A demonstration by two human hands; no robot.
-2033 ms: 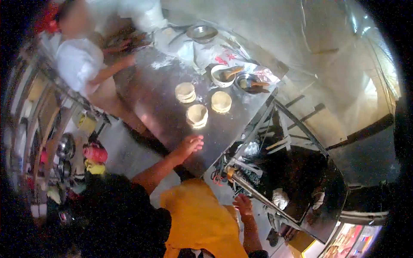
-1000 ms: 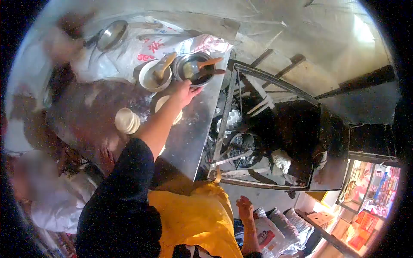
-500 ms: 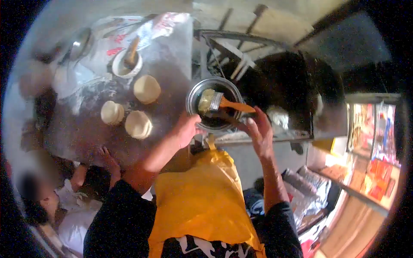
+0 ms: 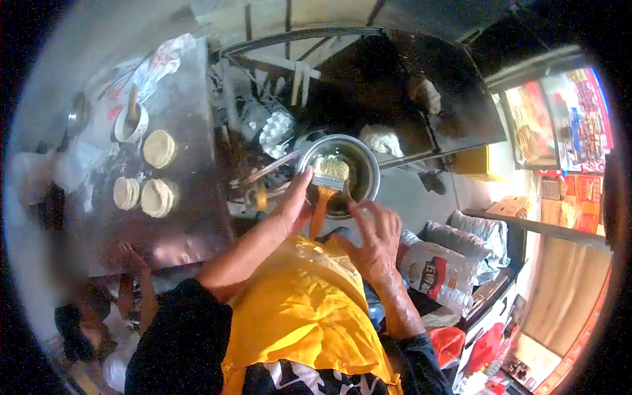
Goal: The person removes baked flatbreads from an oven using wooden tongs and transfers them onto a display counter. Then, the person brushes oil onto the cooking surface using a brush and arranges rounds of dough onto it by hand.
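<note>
A round metal bowl (image 4: 374, 172) is held up in front of my apron. My left hand (image 4: 296, 204) is closed on its left rim. Across the bowl lies a wide brush (image 4: 321, 209) with pale bristles inside and its wooden handle pointing down toward me, close beside my left fingers. My right hand (image 4: 378, 230) is at the lower right of the bowl with thumb and fingers apart, the fingertips close to the rim; whether they touch it I cannot tell. Dark contents in the bowl are hard to make out.
On the dark table (image 4: 191, 230) at left lie several pale dough rounds (image 4: 159, 149) and a white bowl (image 4: 125, 131) with a brush. Another person's hand (image 4: 135, 257) rests at its edge. A black griddle-like surface (image 4: 368, 85) stands ahead; filled bags (image 4: 434, 270) lie at right.
The bowl has moved right, away from the table, as the view turned. The brush handle has swung from pointing right to pointing toward me, and my right hand has come off its end.
</note>
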